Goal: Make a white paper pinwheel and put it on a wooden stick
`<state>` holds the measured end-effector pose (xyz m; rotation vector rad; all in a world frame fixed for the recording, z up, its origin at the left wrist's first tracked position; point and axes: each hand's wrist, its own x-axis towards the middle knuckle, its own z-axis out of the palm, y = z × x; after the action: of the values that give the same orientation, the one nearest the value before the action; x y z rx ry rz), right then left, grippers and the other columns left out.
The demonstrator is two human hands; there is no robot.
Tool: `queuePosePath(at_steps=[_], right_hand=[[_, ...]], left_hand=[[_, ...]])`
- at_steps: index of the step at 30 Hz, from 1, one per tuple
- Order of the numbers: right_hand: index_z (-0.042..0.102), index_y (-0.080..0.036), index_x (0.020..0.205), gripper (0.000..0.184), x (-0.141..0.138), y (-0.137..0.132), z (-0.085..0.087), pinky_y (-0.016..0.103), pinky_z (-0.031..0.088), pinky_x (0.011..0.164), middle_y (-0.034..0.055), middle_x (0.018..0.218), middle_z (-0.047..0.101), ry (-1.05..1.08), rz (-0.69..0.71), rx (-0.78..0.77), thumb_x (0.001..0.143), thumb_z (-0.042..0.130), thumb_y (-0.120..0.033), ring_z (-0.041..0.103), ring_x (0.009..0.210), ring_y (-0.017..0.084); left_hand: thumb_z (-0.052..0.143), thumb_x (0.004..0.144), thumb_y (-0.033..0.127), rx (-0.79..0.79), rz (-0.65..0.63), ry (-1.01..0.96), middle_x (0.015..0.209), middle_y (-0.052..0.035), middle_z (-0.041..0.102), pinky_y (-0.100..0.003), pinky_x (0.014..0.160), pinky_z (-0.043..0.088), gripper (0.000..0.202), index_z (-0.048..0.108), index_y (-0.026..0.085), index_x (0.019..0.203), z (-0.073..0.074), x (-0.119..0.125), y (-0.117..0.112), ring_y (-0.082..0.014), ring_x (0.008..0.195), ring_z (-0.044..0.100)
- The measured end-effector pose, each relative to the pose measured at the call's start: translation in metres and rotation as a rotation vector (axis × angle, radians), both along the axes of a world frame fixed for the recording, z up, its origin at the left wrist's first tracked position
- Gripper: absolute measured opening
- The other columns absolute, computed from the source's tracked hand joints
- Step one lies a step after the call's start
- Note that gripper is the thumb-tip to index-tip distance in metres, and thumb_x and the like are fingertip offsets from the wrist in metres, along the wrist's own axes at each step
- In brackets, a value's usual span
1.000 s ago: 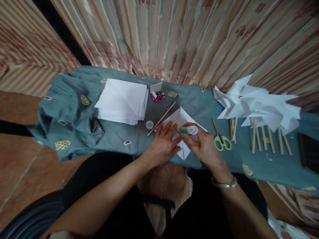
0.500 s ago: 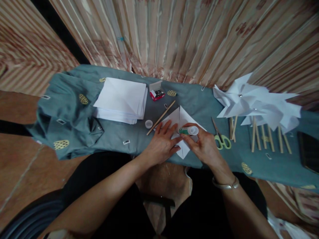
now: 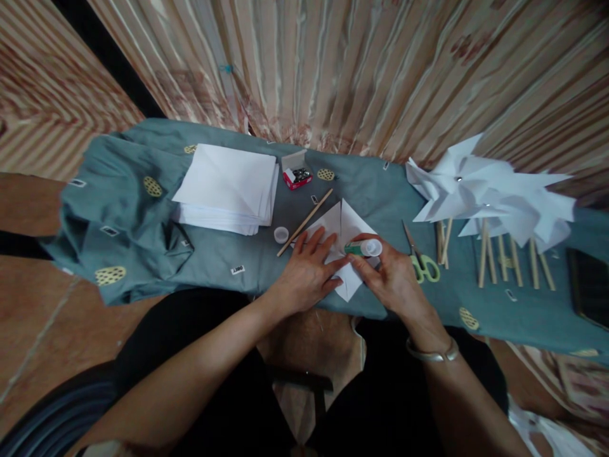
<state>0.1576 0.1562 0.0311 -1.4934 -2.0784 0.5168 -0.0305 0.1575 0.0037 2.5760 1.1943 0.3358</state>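
Note:
A white paper square with slits cut from its corners lies in front of me. My left hand rests on its left part, fingers spread and palm down. In my right hand is a glue stick, gripped with its working end pointing at the middle of the paper. Partly hidden by my hands, the paper shows at its far and near corners. Close to my left fingertips lie a thin wooden stick and a round white cap.
A stack of white paper stands on the left of the green cloth, with a small red box of metal pieces beside it. Right of my hands are green-handled scissors, several paper pinwheels on sticks, and a dark phone-like object.
Both hands and the glue stick hold nearly the same place on the paper; the glue stick has shifted only slightly. The whole view has moved a little.

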Motion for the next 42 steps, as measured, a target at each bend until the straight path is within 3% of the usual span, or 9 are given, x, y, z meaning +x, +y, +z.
queuePosePath(at_steps=[42], right_hand=[[0.059, -0.017, 0.106, 0.028, -0.007, 0.008, -0.012, 0.038, 0.052, 0.079, 0.0096, 0.096, 0.069, 0.0, -0.071, 0.083, 0.088, 0.055, -0.038, 0.066, 0.088, 0.024]], left_hand=[[0.054, 0.088, 0.041, -0.025, -0.004, -0.006, 0.149, -0.0104, 0.039, -0.058, 0.111, 0.021, 0.041, 0.057, 0.028, 0.127, 0.0, 0.002, 0.0, -0.0354, 0.141, 0.024]])
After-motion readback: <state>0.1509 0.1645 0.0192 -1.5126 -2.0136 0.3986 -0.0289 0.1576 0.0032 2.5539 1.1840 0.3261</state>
